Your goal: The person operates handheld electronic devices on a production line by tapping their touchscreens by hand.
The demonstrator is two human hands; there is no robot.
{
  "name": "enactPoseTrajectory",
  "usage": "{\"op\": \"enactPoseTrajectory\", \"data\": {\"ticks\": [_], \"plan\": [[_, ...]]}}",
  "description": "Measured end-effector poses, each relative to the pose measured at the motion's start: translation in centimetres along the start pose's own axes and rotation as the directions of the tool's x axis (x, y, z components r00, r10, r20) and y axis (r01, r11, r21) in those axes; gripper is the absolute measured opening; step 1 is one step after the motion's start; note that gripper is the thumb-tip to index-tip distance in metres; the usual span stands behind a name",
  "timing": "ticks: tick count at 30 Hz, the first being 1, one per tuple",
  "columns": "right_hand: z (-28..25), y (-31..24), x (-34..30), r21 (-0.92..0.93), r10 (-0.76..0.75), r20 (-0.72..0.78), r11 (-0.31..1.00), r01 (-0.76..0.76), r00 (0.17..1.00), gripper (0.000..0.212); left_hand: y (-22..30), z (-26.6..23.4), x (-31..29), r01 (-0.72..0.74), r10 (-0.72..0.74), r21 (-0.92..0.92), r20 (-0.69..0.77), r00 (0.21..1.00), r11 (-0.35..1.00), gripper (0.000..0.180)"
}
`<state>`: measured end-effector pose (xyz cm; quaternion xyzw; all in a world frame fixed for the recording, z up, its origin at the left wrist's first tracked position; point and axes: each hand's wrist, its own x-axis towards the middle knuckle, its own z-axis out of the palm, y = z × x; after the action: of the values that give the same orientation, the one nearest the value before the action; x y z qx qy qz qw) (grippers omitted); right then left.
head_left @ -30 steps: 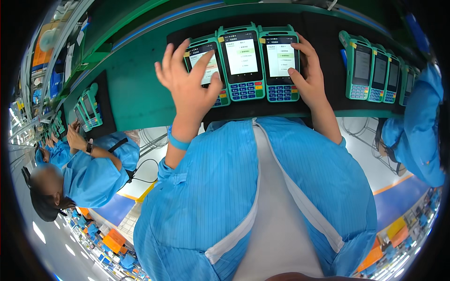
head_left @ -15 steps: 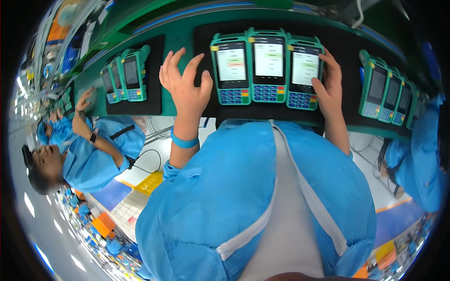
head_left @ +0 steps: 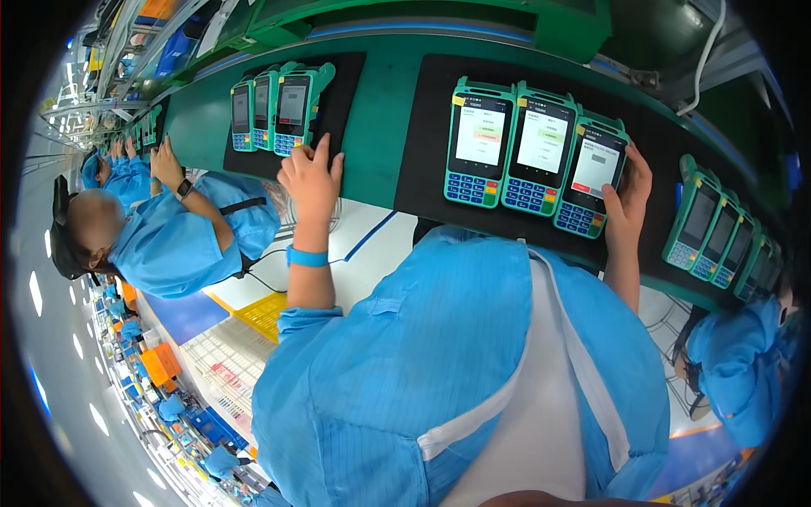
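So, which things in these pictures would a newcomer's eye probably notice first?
Probably the three lit payment terminals, side by side on a black mat right of centre, with the right grip at the edge of the rightmost. Next might come the bright blue wristband below the left grip, left of centre, and three duller-screened terminals just above that grip.

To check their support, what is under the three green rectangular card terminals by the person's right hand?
A flat black mat extends around the three green terminals; the surface directly beneath them is covered.
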<state>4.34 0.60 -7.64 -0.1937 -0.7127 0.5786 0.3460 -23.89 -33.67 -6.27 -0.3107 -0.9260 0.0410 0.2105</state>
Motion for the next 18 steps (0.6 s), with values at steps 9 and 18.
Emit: {"op": "enactPoseTrajectory", "data": {"ticks": [9, 18], "plan": [[0.0, -0.4, -0.1, 0.051, 0.0, 0.031, 0.999, -0.002, 1.0, 0.067, 1.3, -0.2, 4.9, -0.124, 0.127, 0.358, 0.015, 0.992, 0.925, 0.028], [0.1, -0.9, -0.1, 0.014, 0.02, 0.037, 1.0, -0.021, 0.999, 0.07, 2.4, 1.0, 6.3, -0.298, 0.316, 0.229, -0.045, 0.948, 0.927, 0.009]]}}
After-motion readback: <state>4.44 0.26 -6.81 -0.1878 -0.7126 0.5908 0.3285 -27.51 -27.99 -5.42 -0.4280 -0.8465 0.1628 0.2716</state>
